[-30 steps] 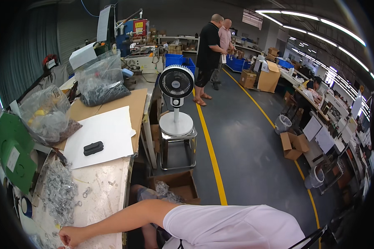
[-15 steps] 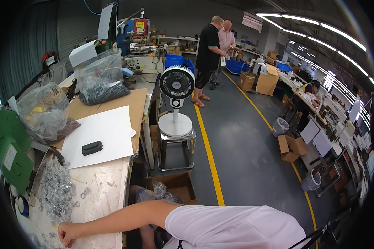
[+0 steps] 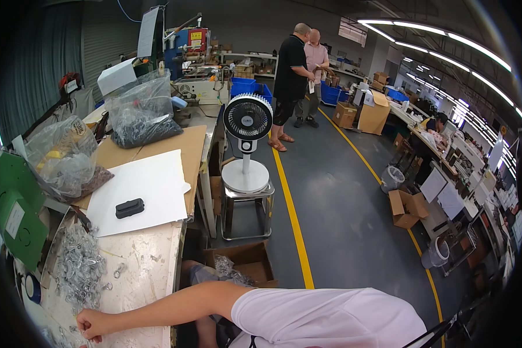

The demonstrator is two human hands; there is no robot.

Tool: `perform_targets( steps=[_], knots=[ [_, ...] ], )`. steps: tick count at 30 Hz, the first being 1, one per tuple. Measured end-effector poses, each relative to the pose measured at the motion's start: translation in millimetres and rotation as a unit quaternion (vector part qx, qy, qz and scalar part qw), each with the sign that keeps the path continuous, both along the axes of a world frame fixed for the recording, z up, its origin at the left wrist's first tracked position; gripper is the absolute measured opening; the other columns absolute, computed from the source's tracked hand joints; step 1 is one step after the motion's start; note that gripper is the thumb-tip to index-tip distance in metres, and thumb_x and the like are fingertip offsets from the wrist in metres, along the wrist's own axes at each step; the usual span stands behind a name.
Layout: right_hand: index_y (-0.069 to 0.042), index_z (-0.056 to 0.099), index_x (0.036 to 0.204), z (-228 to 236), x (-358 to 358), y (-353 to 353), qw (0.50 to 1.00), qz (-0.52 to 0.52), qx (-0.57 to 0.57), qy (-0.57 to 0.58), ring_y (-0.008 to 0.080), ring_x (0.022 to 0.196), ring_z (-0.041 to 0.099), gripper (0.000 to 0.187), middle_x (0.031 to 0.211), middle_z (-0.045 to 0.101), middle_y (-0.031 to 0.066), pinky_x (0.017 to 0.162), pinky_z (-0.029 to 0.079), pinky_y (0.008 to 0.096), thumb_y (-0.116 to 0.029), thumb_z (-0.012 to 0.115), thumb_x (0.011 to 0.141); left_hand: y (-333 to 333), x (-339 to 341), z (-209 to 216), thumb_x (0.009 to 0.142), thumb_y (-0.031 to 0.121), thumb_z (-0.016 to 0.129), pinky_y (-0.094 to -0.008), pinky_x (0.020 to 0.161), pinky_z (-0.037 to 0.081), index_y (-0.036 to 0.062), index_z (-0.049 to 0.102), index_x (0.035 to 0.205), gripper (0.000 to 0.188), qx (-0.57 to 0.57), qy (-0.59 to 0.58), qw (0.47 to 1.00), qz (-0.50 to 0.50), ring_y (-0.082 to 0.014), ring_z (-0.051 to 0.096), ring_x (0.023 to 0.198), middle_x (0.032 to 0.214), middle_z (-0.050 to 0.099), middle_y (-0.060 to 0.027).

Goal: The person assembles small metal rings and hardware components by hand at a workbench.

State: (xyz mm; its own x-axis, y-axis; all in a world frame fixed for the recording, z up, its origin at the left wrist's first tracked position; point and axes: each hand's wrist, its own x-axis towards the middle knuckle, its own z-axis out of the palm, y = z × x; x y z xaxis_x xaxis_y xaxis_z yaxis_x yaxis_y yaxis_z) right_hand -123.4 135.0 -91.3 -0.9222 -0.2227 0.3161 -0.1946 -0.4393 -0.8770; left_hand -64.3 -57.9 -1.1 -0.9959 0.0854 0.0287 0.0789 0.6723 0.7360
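Note:
My right arm reaches from the lower right across to the workbench (image 3: pixel 151 255) at the left. Low over its near end is my right hand (image 3: pixel 94 325), fingers bent and pinched together. Whatever they hold, if anything, is too small or hidden to make out. Close beyond the hand lies a loose pile of small silver metal clasps and rings (image 3: pixel 81 267), with a few single ones beside it. A roll of blue tape (image 3: pixel 33 288) stands at the bench's left. My left hand does not show.
Farther up the bench are a black oblong case (image 3: pixel 129 208) on white paper (image 3: pixel 162 180), filled plastic bags (image 3: pixel 142 113) and a green machine part (image 3: pixel 17 209). A fan (image 3: pixel 247 122) stands on a metal stool beside the bench. An open carton (image 3: pixel 249 261) sits below. Two people (image 3: pixel 290 64) stand in the aisle.
My right hand has shifted very slightly left and up, its fingers still pinched. In the aisle, the person in the pink shirt has changed stance. The bench things stay put.

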Motion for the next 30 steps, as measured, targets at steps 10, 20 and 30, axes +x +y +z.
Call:
perform_targets(
  steps=[10,20,30],
  knots=[
    [0.001,0.054,0.096,3,3,0,0.999,0.038,0.004,-0.026,0.0155,0.052,0.064,0.014,0.068,0.064,0.0103,0.045,0.052,0.0288,0.0,0.065,0.087,3,-7,9,0.103,0.038,0.064,-0.0332,0.09,0.051,0.006,0.061,0.138,0.047,-0.015,-0.139,0.984,0.11,-0.0242,0.062,0.104,0.122,0.068,-0.0114],
    [0.002,0.06,0.093,12,6,5,1.0,-0.015,0.013,0.018,0.0142,0.049,0.063,0.01,0.066,0.064,0.0087,0.044,0.051,0.0275,0.0,0.061,0.083,10,7,5,0.097,0.029,0.073,-0.0325,0.087,0.05,0.0071,0.072,0.123,0.034,0.081,-0.006,0.997,-0.006,-0.0198,0.063,0.093,0.106,0.072,-0.008],
    [0.006,0.065,0.089,8,12,-3,0.995,0.004,0.076,0.065,0.0166,0.052,0.067,0.014,0.067,0.066,0.0091,0.047,0.055,0.0289,0.002,0.069,0.077,-8,-2,-10,0.1,0.04,0.067,-0.0332,0.071,0.05,0.0031,0.073,0.102,0.038,0.063,0.015,0.997,0.028,-0.0182,0.059,0.076,0.083,0.067,-0.0074]
  ],
)
